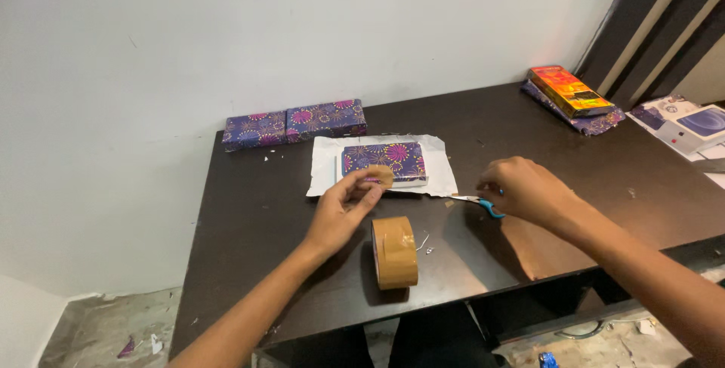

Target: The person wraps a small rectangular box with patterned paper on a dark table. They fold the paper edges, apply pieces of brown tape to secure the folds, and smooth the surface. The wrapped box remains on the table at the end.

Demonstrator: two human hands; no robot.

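1. Landmark: the brown tape roll [394,251], standing on edge near the front of the dark bench [249,209]
2. Left hand [346,209] is just left of and behind the roll, fingers closed in a pinch on a short cut piece of brown tape [380,177], held up in front of the box being wrapped
3. Right hand [529,190] is to the right of the roll and a bit behind it, curled loosely over the blue-handled scissors [477,202]; blades point back toward the roll. Can't tell if it's gripping them or just resting on them
4. Work piece: box in purple floral paper [389,160], directly behind the roll, lying on a white sheet [325,168] that looks like the paper's reverse side. Top face shows pattern, white margin sticks out all round, so I judge the wrap partly folded, not closed
5. Done, by the look of it: two wrapped boxes [294,123] in the same paper, side by side at the wall, behind and left of the roll
6. Far right and behind the roll: an orange shiny box [568,90] lying on a purple sheet [596,123], apparently unwrapped
7. My read: mid-job, tape strip cut and in hand, not yet stuck down; seams on the current box open, orange box left to do
8. Small paper scraps on the bench around the roll
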